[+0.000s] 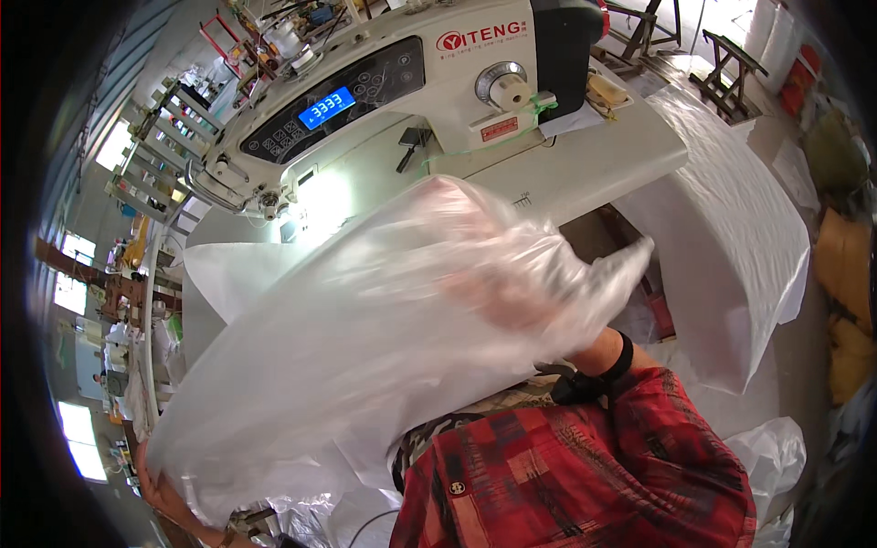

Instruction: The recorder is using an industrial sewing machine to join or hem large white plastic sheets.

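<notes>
A large translucent white plastic sheet [311,374] spreads across the middle, smeared by motion, from the lower left up to the sewing machine's bed. At the lower left, my left hand [163,493] grips the sheet's edge, its fingers partly hidden behind the material. My right hand [512,297] shows only as a blurred shape through the sheet, with its wrist emerging at the lower right of the material. Its fingers are too veiled to read. The white sewing machine [393,100] stands just beyond, its lit needle area to the left of the sheet's raised corner.
More white sheeting [731,228] hangs over the table's right side, and crumpled clear plastic [767,457] lies at the lower right. A small dark tool [411,146] rests on the machine bed. Metal stands [731,73] are at the back right; shelving [164,137] stands at the left.
</notes>
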`<action>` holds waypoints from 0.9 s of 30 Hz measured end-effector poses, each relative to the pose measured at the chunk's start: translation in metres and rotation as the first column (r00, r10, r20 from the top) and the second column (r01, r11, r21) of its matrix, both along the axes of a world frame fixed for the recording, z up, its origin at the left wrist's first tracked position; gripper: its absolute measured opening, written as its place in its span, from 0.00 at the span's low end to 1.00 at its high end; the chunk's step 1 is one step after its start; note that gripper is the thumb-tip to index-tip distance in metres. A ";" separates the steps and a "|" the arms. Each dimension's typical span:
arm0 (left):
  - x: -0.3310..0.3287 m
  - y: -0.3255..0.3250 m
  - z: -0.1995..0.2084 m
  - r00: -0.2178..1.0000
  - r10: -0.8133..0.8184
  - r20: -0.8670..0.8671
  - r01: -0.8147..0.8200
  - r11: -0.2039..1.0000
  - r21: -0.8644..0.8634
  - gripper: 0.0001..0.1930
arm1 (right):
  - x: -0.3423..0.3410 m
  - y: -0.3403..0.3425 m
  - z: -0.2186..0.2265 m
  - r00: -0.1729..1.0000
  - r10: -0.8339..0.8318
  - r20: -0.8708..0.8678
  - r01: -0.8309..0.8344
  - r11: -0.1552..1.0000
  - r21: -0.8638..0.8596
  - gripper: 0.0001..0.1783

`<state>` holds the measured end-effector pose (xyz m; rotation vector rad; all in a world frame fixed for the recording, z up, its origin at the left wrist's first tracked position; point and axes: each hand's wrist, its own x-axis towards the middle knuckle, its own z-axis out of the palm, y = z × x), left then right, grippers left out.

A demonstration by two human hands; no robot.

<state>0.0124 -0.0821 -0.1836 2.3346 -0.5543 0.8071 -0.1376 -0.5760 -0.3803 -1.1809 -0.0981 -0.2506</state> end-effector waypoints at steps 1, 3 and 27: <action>0.005 0.021 0.000 0.997 0.077 -0.022 -0.079 0.993 -0.090 0.19 | 0.029 -0.014 0.009 1.000 -0.025 0.017 0.025 0.999 0.025 0.46; 0.020 0.115 -0.014 0.937 0.204 -0.284 -0.271 0.937 -0.222 0.17 | -0.006 -0.003 -0.010 0.999 -0.022 0.039 0.020 0.999 0.049 0.47; -0.010 -0.219 -0.086 0.880 -0.344 -0.328 0.470 0.736 0.488 0.27 | -0.024 0.047 -0.004 0.876 0.416 0.245 -0.250 0.825 -0.506 0.20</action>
